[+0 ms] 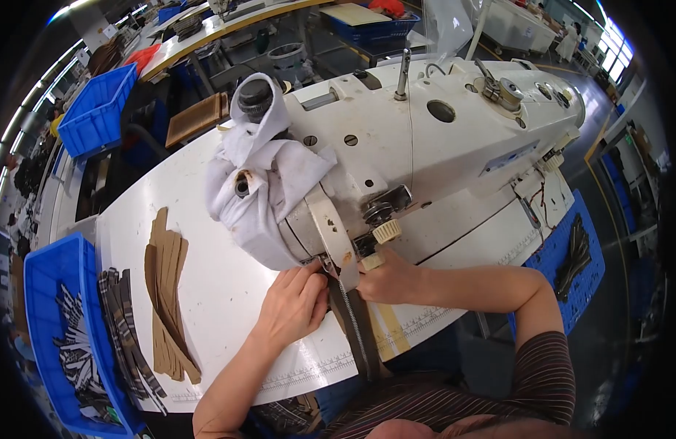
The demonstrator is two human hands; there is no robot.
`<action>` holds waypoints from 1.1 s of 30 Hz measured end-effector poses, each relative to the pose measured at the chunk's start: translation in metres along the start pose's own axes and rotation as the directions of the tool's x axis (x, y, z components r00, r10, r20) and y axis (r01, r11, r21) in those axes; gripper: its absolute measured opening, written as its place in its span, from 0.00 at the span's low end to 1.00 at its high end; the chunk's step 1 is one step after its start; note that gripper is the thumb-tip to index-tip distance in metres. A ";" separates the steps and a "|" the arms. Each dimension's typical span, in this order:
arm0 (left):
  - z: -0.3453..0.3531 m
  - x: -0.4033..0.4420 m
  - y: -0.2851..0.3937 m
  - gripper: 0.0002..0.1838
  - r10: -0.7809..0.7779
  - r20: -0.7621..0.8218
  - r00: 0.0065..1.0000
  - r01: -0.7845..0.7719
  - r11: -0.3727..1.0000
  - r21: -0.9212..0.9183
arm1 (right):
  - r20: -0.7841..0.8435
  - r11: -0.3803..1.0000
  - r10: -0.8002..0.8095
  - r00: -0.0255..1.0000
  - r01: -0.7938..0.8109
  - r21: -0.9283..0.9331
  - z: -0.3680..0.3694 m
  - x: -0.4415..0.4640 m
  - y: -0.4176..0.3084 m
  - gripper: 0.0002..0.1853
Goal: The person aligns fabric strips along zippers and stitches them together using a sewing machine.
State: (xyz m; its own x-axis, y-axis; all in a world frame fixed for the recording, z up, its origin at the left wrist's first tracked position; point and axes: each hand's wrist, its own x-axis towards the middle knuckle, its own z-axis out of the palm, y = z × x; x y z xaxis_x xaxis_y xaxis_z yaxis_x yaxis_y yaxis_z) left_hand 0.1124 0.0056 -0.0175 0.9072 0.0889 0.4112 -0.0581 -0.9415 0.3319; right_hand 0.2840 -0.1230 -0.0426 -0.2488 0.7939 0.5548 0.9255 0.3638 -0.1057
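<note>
A metal-toothed zipper (350,316) on dark brown fabric tape runs from under the head of a white sewing machine (455,110) down over the table's front edge. My left hand (297,298) is closed, its fingers curled, with thumb and fingertips at the upper end of the zipper beside the presser foot area. On the other side, my right hand (387,279) is curled against the zipper's right edge. The machine head and its cream knob (386,232) hide part of its fingers, so what they grip is unclear. White cloth (261,172) is wrapped around the machine's left end.
Brown fabric strips (166,300) and plaid strips (125,333) lie on the white table (133,219) at left. A blue bin (60,256) with striped pieces stands beside them. A blue tray (583,267) holding a dark bundle is at right. Another blue crate (96,110) sits behind.
</note>
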 end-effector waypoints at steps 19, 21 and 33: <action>-0.040 -0.023 0.000 0.10 -0.204 -0.077 0.976 0.200 0.978 -0.052 | -0.080 0.997 0.067 0.995 -0.064 0.040 -0.013 0.009 -0.006 0.18; -0.091 -0.057 -0.027 0.12 -0.460 -0.242 0.854 0.467 0.884 -0.033 | -0.173 0.997 0.014 0.985 -0.028 -0.075 -0.016 0.004 -0.004 0.18; -0.139 -0.239 -0.149 0.38 -0.788 -0.594 0.161 0.943 -0.054 0.328 | -0.199 0.998 0.064 0.978 -0.067 -0.006 -0.004 0.003 -0.001 0.10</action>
State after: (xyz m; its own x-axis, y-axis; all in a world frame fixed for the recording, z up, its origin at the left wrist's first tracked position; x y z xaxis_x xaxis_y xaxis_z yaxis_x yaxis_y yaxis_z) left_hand -0.1539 0.1694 -0.0470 -0.0556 0.9495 0.3089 0.9954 0.0285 0.0913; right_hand 0.2839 -0.1230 -0.0381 -0.1271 0.7027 0.7001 0.9417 0.3073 -0.1374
